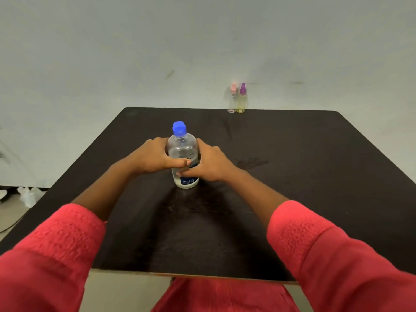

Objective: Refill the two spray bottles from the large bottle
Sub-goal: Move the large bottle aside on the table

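Observation:
The large clear bottle [182, 152] with a blue cap stands upright in the middle of the dark table [292, 188]; its cap is on. My left hand [153, 157] wraps its left side and my right hand [210, 164] wraps its right side, thumbs across the front label. Two small spray bottles stand side by side at the table's far edge, right of centre: one clear with a pink top [232, 99], one yellowish with a purple top [241, 99]. Both are well beyond my hands.
A pale wall rises right behind the table's far edge. On the floor at the left lie some white objects [27, 195] and a cable. The table's near edge runs just above my lap.

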